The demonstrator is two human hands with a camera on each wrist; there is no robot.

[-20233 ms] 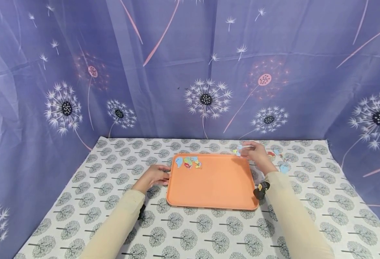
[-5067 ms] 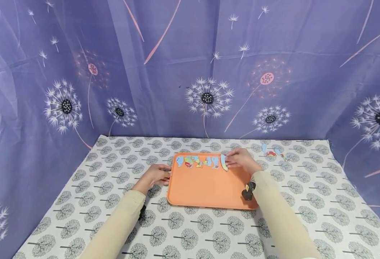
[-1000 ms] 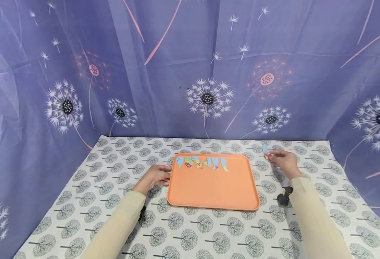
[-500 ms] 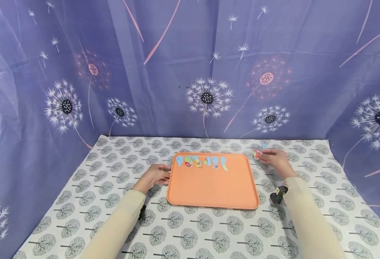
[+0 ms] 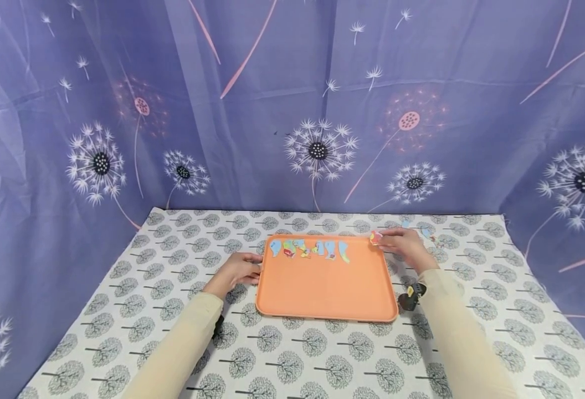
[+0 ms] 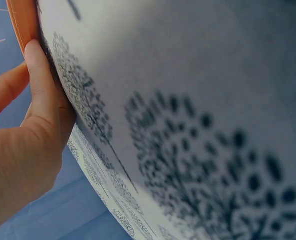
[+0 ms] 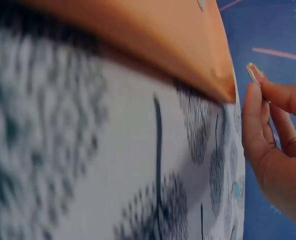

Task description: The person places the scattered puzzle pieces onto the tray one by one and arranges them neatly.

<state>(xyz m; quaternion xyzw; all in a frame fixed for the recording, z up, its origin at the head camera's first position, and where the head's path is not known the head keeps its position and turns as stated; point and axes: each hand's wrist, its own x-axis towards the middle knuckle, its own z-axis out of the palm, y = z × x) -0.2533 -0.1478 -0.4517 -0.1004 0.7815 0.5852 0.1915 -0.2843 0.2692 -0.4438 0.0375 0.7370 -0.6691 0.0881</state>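
My right hand [image 5: 406, 245] pinches a small red-and-yellow puzzle piece [image 5: 375, 238] between thumb and fingertip, held at the far right corner of an orange tray [image 5: 327, 288]. In the right wrist view the same piece [image 7: 257, 74] shows its pale edge, standing out beyond the fingertips. My left hand [image 5: 237, 270] rests at the tray's left side, its fingertips against the rim [image 6: 23, 22]. Along the tray's far edge lies a row of several light-blue, green, red and yellow pieces [image 5: 329, 249].
Behind my right hand, a few more light-blue pieces [image 5: 425, 233] lie on the tree-print cloth [image 5: 292, 360]. A purple dandelion-print curtain [image 5: 252, 166] hangs along the back and both sides. A black band with a camera [image 5: 412, 297] is on my right wrist.
The row on the tray has grown since the oldest frame. Within the last second my right hand picked the red piece off the cloth and moved it left to the tray corner. The left hand stays.
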